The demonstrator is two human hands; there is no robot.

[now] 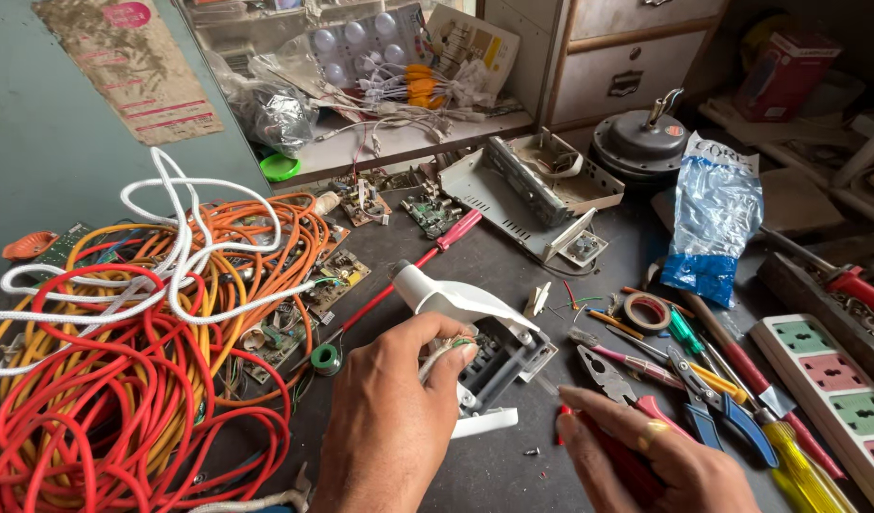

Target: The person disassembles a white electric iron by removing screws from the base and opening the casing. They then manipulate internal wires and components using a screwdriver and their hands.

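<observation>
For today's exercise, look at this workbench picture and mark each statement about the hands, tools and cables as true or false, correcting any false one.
1. The left hand holds an opened white device. True.
2. The right hand is empty. False: it grips a red-handled tool whose tip points at the device.
3. A heap of red, orange and yellow cables lies left of the hands. True.
4. The white cord lies under the coloured cables. False: it rests on top of them.
5. The blue plastic bag lies on the left side of the bench. False: it lies at the right, beyond the pliers.
</observation>
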